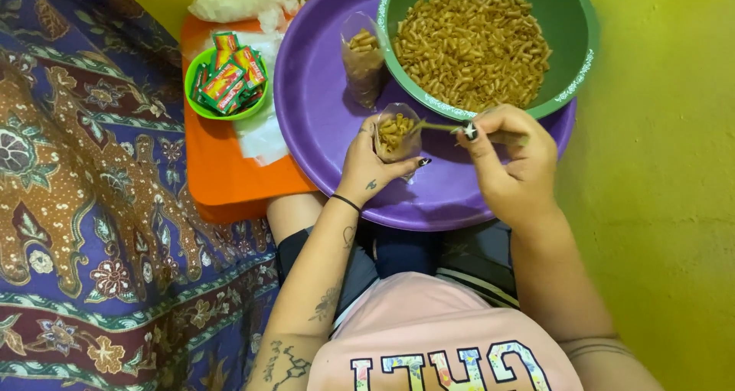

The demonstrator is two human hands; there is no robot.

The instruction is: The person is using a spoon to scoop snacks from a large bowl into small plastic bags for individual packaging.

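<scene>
My left hand (373,165) grips a small clear plastic bag (397,133), held upright and partly filled with orange-brown macaroni snacks. My right hand (511,160) holds a spoon (438,127) whose tip reaches into the mouth of that bag. Both hands hover over a big purple tray (321,108) resting on my lap. A green bowl (576,47) heaped with the same macaroni snacks (475,43) sits on the tray just beyond my right hand. A second clear bag (362,58) with a little snack inside stands on the tray beside the bowl.
An orange tray (222,173) lies left of the purple one, carrying a small green bowl (200,109) of several red and green sachets (230,77) and loose clear plastic bags (241,2). A patterned blue and brown cloth (92,207) covers the left; yellow floor (658,169) lies to the right.
</scene>
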